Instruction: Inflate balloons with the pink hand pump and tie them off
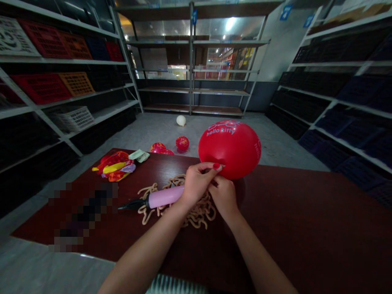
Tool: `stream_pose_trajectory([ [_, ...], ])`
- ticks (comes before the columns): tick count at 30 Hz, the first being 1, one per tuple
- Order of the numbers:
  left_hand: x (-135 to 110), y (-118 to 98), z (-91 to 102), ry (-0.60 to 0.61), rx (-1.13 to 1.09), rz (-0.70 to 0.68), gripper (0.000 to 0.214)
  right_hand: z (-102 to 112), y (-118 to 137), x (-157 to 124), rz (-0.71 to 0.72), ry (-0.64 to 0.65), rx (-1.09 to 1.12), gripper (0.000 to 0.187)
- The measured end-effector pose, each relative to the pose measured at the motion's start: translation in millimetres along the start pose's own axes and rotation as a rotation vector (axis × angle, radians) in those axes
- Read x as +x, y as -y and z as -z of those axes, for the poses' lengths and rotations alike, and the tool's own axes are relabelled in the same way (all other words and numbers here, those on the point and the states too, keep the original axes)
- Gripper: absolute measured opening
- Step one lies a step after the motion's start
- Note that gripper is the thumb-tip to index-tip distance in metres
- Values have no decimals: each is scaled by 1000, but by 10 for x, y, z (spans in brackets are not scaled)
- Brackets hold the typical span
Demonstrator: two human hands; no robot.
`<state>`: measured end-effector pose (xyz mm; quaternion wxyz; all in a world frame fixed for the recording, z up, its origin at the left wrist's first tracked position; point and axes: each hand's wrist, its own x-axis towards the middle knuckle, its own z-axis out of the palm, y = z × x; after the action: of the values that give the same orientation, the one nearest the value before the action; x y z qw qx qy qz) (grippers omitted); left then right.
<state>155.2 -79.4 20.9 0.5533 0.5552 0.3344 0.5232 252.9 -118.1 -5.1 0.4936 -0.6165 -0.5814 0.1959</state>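
An inflated red balloon (pixel 234 147) with "hello kitty" print is held above the table's far edge. My left hand (pixel 197 183) pinches its neck, and the rolled red lip shows at the fingertips. Close against it, my right hand (pixel 225 198) is closed on the neck too; its fingertips are partly hidden. Below my left hand lies a pink hand pump (pixel 165 197) with a black nozzle pointing left. It rests on a heap of tan rubber-like strands (pixel 200 218), partly covered by my hands and wrists.
Limp balloons (pixel 118 167) in several colours lie at the dark red table's (pixel 306 220) far left. A pixelated dark patch (pixel 87 216) covers the left side. Beyond, a red balloon (pixel 182 143) and a white balloon (pixel 181 120) rest on the floor. Crate shelves (pixel 45 87) flank the room.
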Motion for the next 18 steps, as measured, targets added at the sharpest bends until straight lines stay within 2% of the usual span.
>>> stream_pose_trajectory([
  [2,22,-1,29,21,-34,8,17,59,23,24,-6,79,178,16],
  [5,76,-2,81,12,-161,21,19,218,51,85,-65,164,593,22],
  [8,108,27,90,40,-254,54,21,376,49,153,-155,89,939,29],
  [10,99,51,75,74,-183,-15,21,434,31,192,-199,76,1051,30],
  [12,67,62,63,115,76,-232,18,447,3,223,-222,49,1096,30],
  [15,-3,54,57,263,671,-604,13,414,-66,258,-211,17,1059,29],
  [18,-61,30,47,435,1042,-820,21,375,-158,285,-209,10,985,28],
])
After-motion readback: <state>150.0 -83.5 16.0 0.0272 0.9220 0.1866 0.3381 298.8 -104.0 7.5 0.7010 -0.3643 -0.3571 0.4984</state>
